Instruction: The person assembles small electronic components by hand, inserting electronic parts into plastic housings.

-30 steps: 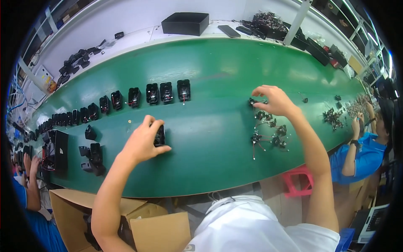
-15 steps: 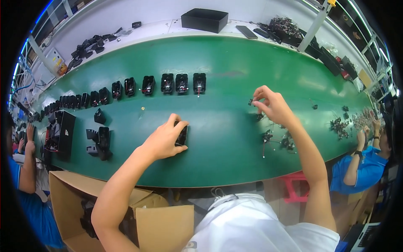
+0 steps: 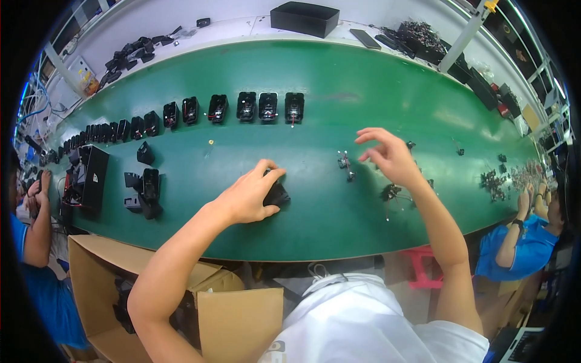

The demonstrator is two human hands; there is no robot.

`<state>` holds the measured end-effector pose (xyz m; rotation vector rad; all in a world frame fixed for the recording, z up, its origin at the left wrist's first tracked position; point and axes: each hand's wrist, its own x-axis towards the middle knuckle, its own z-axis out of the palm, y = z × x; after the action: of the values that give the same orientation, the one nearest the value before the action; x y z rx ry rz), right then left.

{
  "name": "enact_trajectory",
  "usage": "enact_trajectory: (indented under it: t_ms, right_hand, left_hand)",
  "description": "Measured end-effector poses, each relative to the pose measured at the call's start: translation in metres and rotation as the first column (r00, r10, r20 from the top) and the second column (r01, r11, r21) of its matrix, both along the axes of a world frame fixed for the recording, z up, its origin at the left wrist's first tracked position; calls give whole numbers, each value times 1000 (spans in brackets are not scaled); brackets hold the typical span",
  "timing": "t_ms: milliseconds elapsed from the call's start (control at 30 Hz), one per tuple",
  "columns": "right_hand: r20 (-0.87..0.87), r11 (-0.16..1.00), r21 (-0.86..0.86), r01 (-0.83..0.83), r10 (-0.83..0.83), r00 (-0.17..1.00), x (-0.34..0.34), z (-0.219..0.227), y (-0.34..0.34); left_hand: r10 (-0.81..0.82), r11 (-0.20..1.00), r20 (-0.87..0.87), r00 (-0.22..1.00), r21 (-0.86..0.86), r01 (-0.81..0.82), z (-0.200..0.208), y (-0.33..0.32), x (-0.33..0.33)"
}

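Fingers of the left hand (image 3: 248, 192) clasp a case (image 3: 278, 196); wired cases (image 3: 294, 107) already line up beyond. Right hand (image 3: 387, 157) spreads empty, module (image 3: 348, 171) left of its fingertips, others (image 3: 391, 192) loose nearby.

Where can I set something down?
Bare: beyond the right hand, right of the row of black housings; also nearside, between the left hand and the clustered wired parts. Crowded: around those parts, and far left by the black box.

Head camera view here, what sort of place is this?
Probably an electronics assembly workshop: a green workbench carries a row of open black housings with wires, small wired parts lie near the right hand, and people in blue shirts are on either side.
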<state>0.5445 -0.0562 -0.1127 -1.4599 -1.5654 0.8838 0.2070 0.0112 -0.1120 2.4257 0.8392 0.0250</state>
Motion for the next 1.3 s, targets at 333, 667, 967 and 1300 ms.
enact_trajectory:
  t_ms: [333, 667, 967, 1300]
  right_hand:
    - [557, 983, 46, -178, 123, 821, -28, -8, 12]
    - [436, 989, 91, -118, 67, 897, -21, -12, 16]
    - [586, 938, 175, -299, 145, 798, -11, -13, 11]
    - [472, 844, 507, -174, -103, 876, -70, 33, -20]
  left_hand:
    - [8, 1000, -10, 1000, 9, -8, 2, 2, 1]
    - [14, 993, 114, 993, -122, 0, 12, -2, 14]
    - [7, 995, 187, 982, -99, 11, 5, -2, 17]
    - [212, 791, 489, 846, -594, 145, 24, -11, 33]
